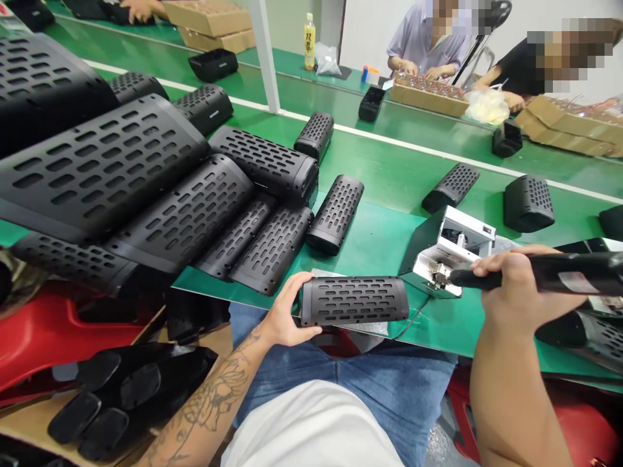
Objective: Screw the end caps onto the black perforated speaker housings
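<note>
My left hand (292,311) grips the left end of a black speaker-like housing (355,299) with a slotted face, thumb below and fingers behind. The housing lies across the front edge of the green table, slots facing up. My right hand (509,279) is wrapped around a black electric screwdriver (559,274), held almost level. The screwdriver's tip is at the silver front of a screw feeder (445,256); whether a screw sits on the tip is too small to tell.
Several slotted housings (170,207) are piled at the left, and one stands behind (335,214). A conveyor (389,152) runs across with more housings. Across it, people work beside cardboard trays (428,94). A box of black parts (111,402) stands low left, near a red stool (63,331).
</note>
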